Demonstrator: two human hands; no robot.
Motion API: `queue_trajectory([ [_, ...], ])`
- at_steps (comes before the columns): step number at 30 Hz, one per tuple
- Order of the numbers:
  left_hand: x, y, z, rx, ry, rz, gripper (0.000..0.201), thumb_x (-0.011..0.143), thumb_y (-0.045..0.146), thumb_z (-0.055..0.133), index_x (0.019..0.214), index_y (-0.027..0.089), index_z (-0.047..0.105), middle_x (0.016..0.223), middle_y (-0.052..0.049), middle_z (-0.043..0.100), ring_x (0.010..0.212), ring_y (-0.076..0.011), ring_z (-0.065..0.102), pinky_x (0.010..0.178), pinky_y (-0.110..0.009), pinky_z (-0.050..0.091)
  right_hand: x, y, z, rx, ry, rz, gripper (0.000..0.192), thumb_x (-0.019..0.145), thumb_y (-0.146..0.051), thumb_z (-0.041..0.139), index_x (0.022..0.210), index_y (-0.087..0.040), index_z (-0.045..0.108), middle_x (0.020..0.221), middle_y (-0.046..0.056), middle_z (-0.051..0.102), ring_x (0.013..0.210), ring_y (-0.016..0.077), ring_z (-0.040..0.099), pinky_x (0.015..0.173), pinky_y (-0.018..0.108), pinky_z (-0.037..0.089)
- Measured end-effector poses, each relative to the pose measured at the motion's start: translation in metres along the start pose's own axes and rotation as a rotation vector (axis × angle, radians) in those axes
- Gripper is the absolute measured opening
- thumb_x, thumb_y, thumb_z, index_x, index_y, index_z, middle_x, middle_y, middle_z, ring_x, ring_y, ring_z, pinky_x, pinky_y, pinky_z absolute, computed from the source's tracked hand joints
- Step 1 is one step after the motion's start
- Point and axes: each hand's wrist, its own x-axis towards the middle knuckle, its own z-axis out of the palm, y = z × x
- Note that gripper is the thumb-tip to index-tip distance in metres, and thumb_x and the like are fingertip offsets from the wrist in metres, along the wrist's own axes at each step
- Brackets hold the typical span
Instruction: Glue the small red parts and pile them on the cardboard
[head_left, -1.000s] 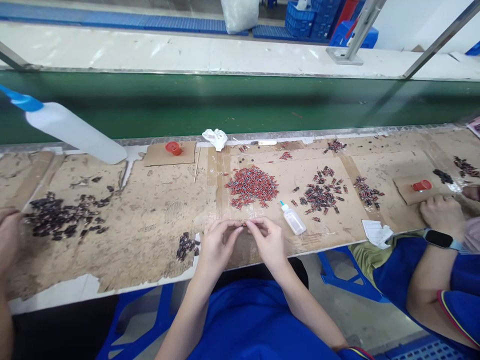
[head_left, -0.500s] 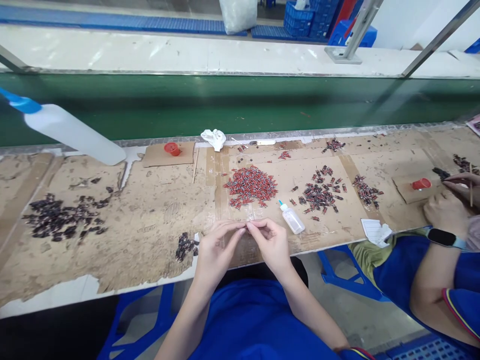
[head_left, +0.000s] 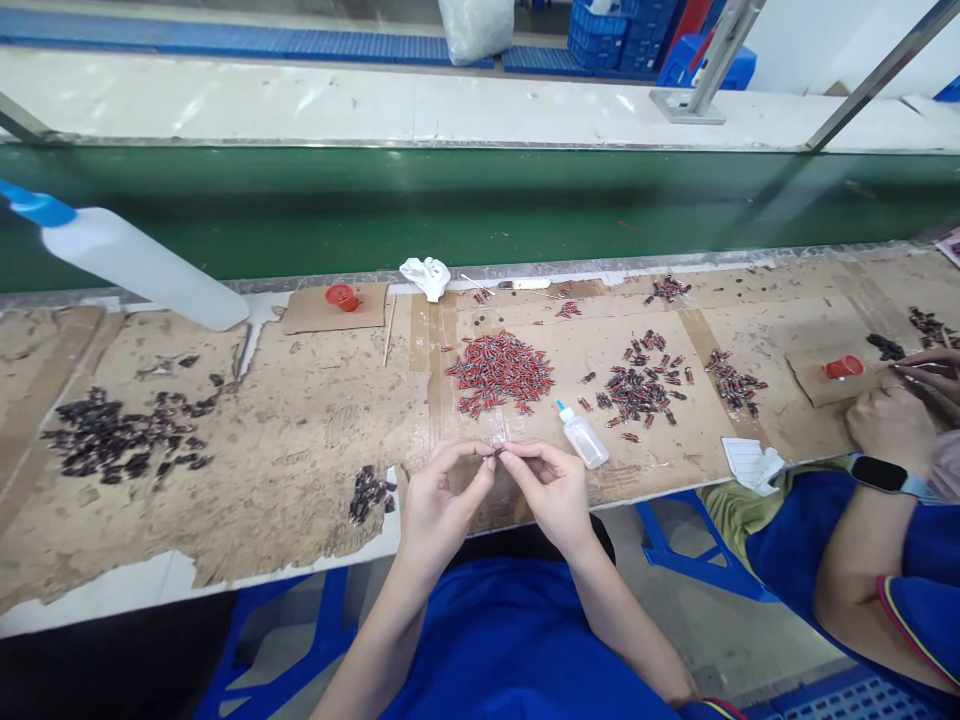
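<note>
My left hand [head_left: 439,500] and my right hand [head_left: 555,495] meet over the table's front edge. Both pinch a small dark part [head_left: 497,452] between thumb and fingertips; it is too small to make out its kind. Just beyond the fingers lies a heap of small red-and-silver parts [head_left: 501,370]. Beside my right hand a small clear bottle with a blue tip [head_left: 585,440] lies on its side. A small pile of dark parts [head_left: 367,495] sits left of my left hand.
Cardboard [head_left: 300,430] covers the table. Dark parts [head_left: 124,435] are heaped at left, near a large white bottle [head_left: 142,265] and a red cup [head_left: 342,297]. More dark-red parts [head_left: 641,392] lie right of centre. A co-worker's hands [head_left: 896,410] work at far right.
My fingertips have shifted slightly, and the dark part between them shows more. At right, the co-worker's hands and stick have moved a little.
</note>
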Motion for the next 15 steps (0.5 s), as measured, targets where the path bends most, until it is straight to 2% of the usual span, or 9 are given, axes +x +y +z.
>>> queue_trajectory([
  [3,0.000,0.002,0.010,-0.049,-0.025,0.018,0.015,0.082,0.033,0.064,0.086,0.021,0.070,0.088,-0.005,0.072,0.088,-0.0189,0.068,0.085,-0.032,0.054,0.000,-0.002,-0.007,-0.054,0.027,-0.035,0.013,0.079,-0.031,0.071,0.086,-0.021,0.075,0.086,0.006,0.077,0.081,0.0212,0.074,0.079,0.034,0.061],
  [5,0.001,0.004,0.013,-0.062,-0.081,0.040,0.024,0.084,0.035,0.064,0.103,0.021,0.066,0.097,-0.006,0.072,0.096,-0.0197,0.068,0.090,-0.034,0.052,0.004,-0.004,-0.017,-0.126,0.093,-0.086,0.013,0.079,-0.030,0.071,0.087,-0.020,0.074,0.086,0.006,0.077,0.079,0.0206,0.073,0.078,0.034,0.061],
  [7,0.003,0.004,0.008,-0.001,-0.120,0.076,0.043,0.084,0.038,0.065,0.123,0.023,0.056,0.112,-0.007,0.071,0.108,-0.0215,0.065,0.097,-0.038,0.048,0.012,-0.005,-0.033,-0.245,0.222,-0.160,0.015,0.081,-0.032,0.068,0.088,-0.020,0.074,0.086,0.007,0.076,0.079,0.0207,0.072,0.079,0.036,0.060],
  [9,0.004,0.000,-0.007,0.161,-0.104,0.115,0.047,0.084,0.042,0.064,0.126,0.025,0.053,0.122,-0.008,0.067,0.116,-0.0242,0.061,0.102,-0.043,0.043,0.020,-0.007,-0.052,-0.416,0.411,-0.234,0.020,0.085,-0.035,0.064,0.093,-0.019,0.073,0.091,0.009,0.075,0.083,0.0222,0.071,0.083,0.040,0.057],
  [11,0.003,-0.007,-0.032,0.399,-0.048,0.132,0.028,0.086,0.043,0.060,0.109,0.027,0.064,0.115,-0.006,0.070,0.112,-0.0272,0.061,0.101,-0.049,0.039,0.026,-0.009,-0.069,-0.647,0.495,-0.291,0.029,0.085,-0.039,0.062,0.102,-0.018,0.072,0.106,0.013,0.072,0.099,0.0261,0.066,0.092,0.046,0.053],
  [12,0.002,-0.012,-0.047,0.531,-0.011,0.105,0.021,0.088,0.041,0.056,0.101,0.028,0.067,0.110,-0.005,0.072,0.110,-0.0286,0.061,0.102,-0.052,0.035,0.027,-0.009,-0.075,-0.761,0.517,-0.310,0.034,0.084,-0.043,0.062,0.106,-0.018,0.071,0.113,0.015,0.069,0.107,0.0283,0.063,0.094,0.048,0.051],
  [14,-0.003,-0.024,-0.077,0.742,0.058,0.061,0.018,0.089,0.039,0.054,0.090,0.028,0.069,0.099,-0.006,0.073,0.103,-0.0312,0.061,0.097,-0.055,0.033,0.024,-0.009,-0.082,-0.954,0.482,-0.293,0.043,0.083,-0.050,0.063,0.110,-0.018,0.070,0.116,0.016,0.066,0.110,0.0306,0.059,0.094,0.049,0.049],
  [15,-0.006,-0.030,-0.090,0.812,0.020,0.049,0.018,0.088,0.039,0.055,0.089,0.029,0.070,0.097,-0.006,0.073,0.101,-0.0323,0.061,0.095,-0.055,0.033,0.021,-0.007,-0.082,-1.028,0.438,-0.265,0.045,0.082,-0.053,0.063,0.110,-0.018,0.070,0.113,0.015,0.066,0.108,0.0313,0.058,0.093,0.049,0.048],
])
